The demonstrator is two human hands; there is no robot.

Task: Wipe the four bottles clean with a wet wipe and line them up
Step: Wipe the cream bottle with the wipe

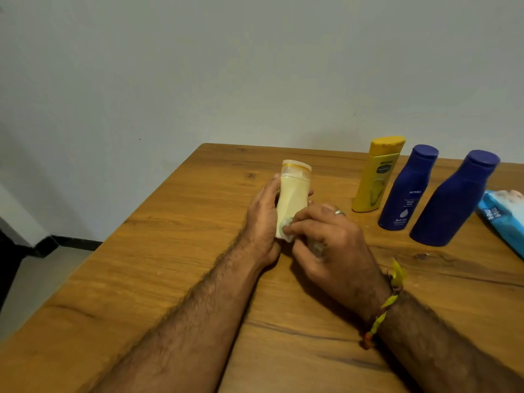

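Note:
A cream bottle with a pale cap stands upright near the table's middle. My left hand grips it from the left side, fingers curled round behind it. My right hand pinches a crumpled white wet wipe and presses it against the bottle's lower front. To the right stand a yellow bottle, a small blue bottle with white lettering and a larger blue bottle, side by side in a slanted row.
A light blue pack of wet wipes lies at the right edge, beside the larger blue bottle. The wooden table has its far left corner near a pale wall; floor shows beyond its left edge.

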